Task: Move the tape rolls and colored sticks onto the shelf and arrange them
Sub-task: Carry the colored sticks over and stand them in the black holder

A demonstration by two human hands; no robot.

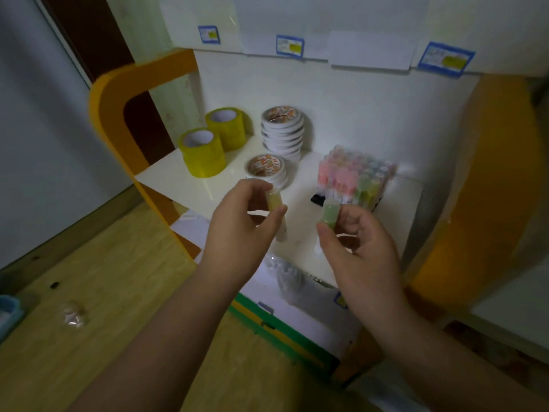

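Note:
My left hand (240, 221) pinches a pale yellow stick (66, 200) upright above the white shelf (178, 179). My right hand (359, 248) pinches a green stick (329, 212) just in front of a block of several pink, green and yellow sticks (353, 176) standing on a black base. Two yellow tape rolls (205, 150) stand at the shelf's left. A tall stack of white tape rolls (282, 129) sits behind a shorter stack (267, 169).
Orange side panels (118, 120) frame the shelf on both sides. Price labels (289, 46) line the shelf edge above. A lower shelf with a green edge (276, 325) holds a plastic-wrapped item (285, 275). A crumpled wrapper (72, 315) lies on the wooden floor.

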